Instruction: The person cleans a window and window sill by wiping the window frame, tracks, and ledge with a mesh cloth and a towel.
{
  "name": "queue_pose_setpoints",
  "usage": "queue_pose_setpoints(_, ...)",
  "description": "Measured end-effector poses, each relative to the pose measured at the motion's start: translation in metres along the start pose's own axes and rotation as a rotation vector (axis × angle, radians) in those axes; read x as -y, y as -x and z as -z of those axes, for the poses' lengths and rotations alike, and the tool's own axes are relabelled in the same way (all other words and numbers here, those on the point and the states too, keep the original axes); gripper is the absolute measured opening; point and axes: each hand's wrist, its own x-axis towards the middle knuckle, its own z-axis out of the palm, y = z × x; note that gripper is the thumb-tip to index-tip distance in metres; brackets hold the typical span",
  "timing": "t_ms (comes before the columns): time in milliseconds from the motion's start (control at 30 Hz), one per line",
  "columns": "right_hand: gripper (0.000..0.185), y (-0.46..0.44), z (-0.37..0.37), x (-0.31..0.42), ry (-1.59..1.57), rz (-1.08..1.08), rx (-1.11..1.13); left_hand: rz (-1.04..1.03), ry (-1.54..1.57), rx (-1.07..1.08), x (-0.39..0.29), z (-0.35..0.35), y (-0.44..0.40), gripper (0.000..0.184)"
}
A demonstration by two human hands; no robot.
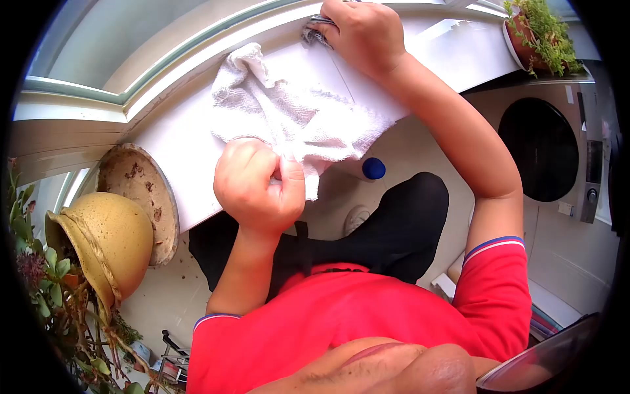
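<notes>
My left hand (256,184) is closed in a fist at the near edge of the white window sill (177,131). Its fingers grip the lower part of a white terry towel (295,118), which lies crumpled over the sill and hangs past its edge. My right hand (371,36) reaches to the far side of the sill, beside the window frame. A bunched grey cloth (318,31) is pinched under its fingers, against the sill. Part of that cloth is hidden by the hand.
A yellow plant pot (118,240) and a round dirty saucer (141,197) stand at the left. A potted plant (541,39) sits at the sill's right end. A washing machine (545,151) is at the right. A blue cap (373,169) shows below the sill.
</notes>
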Motion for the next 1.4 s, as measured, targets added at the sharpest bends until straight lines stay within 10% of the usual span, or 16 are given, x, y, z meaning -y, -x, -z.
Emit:
queue_pose_setpoints(267, 0.028, 0.065, 0.015, -0.152, 0.173, -0.397, 0.059, 0.003, 0.011, -0.028, 0.002, 0.003, 0.001, 0.020)
queue_pose_setpoints(500, 0.019, 0.004, 0.024, -0.034, -0.123, -0.082, -0.028, -0.011, -0.031, -0.021, 0.000, -0.002, -0.002, 0.022)
queue_pose_setpoints(767, 0.031, 0.045, 0.019, -0.117, -0.071, -0.395, 0.068, -0.006, -0.015, -0.006, 0.000, 0.002, -0.001, 0.020)
queue_pose_setpoints(967, 0.028, 0.024, 0.012, -0.061, -0.087, -0.287, -0.025, -0.006, -0.051, 0.018, -0.001, 0.001, -0.001, 0.021)
queue_pose_setpoints(1100, 0.018, 0.001, 0.032, -0.043, -0.267, -0.589, -0.035, -0.027, -0.031, -0.001, 0.002, 0.001, -0.001, 0.021)
queue_pose_setpoints(1400, 0.020, 0.003, 0.033, -0.048, -0.267, -0.374, 0.033, -0.045, -0.051, -0.019, 0.000, 0.000, -0.002, 0.022)
